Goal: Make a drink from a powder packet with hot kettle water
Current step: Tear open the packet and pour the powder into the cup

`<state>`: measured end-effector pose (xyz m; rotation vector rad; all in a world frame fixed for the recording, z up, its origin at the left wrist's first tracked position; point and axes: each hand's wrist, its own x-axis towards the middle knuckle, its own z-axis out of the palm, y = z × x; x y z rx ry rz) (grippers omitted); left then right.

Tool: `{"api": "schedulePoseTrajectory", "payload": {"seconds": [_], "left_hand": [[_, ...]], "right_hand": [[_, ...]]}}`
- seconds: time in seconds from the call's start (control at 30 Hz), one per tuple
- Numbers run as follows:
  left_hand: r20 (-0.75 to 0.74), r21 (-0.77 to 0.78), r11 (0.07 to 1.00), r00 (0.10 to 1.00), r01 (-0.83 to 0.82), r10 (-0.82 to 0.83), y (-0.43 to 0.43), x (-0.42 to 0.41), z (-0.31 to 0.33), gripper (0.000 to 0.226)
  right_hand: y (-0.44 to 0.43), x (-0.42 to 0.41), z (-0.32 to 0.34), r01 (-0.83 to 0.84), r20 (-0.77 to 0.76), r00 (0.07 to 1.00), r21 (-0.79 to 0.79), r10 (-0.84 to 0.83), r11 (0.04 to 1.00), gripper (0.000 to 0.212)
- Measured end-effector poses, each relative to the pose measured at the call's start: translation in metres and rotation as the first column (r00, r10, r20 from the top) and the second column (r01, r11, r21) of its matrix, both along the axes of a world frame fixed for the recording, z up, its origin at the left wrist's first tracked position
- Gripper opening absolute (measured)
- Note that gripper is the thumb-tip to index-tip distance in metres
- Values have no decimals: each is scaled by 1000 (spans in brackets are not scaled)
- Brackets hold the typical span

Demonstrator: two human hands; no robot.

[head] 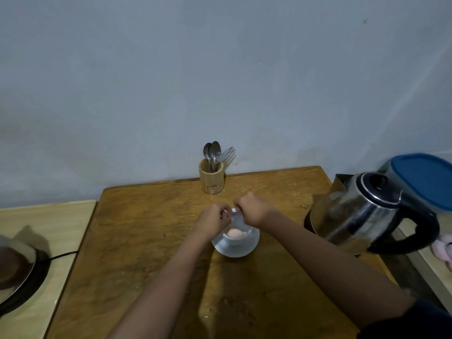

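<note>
Left hand [212,219] is closed in a pinch on the left edge of a small translucent packet [236,220]; fingers curled, thumb side toward the packet. Right hand [253,208] is closed the same way on the packet's right top corner, fist-like, knuckles up. The packet is held between the two hands, blurred — whether it is torn open cannot be told.

The packet hangs directly over a white cup [236,237], its lower end at or inside the rim. A pale pink-orange mound of powder [235,233] is seen in the cup. The cup is seated on a white saucer [249,248], near the middle of a worn wooden table [146,241]. Both hands are just above the cup's far rim; contact with the cup cannot be confirmed.

A steel kettle [367,214] with black handle is placed at the table's right edge, well apart from the hands, spout toward the wall. A wooden holder [211,178] with spoons and a fork is set at the far edge, behind the cup.
</note>
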<state>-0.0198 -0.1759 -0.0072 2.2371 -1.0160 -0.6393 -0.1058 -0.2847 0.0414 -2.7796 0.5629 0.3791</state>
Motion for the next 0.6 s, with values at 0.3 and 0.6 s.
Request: {"api": "schedulePoseTrajectory", "payload": {"seconds": [0.3, 0.6], "left_hand": [[46, -20, 999, 998, 45, -44, 6, -2, 8, 13], [104, -49, 995, 991, 87, -82, 13, -5, 12, 20]], "right_hand": [[1, -6, -4, 106, 38, 993, 80, -109, 991, 11], [-2, -12, -3, 167, 91, 980, 115, -178, 979, 16]]}}
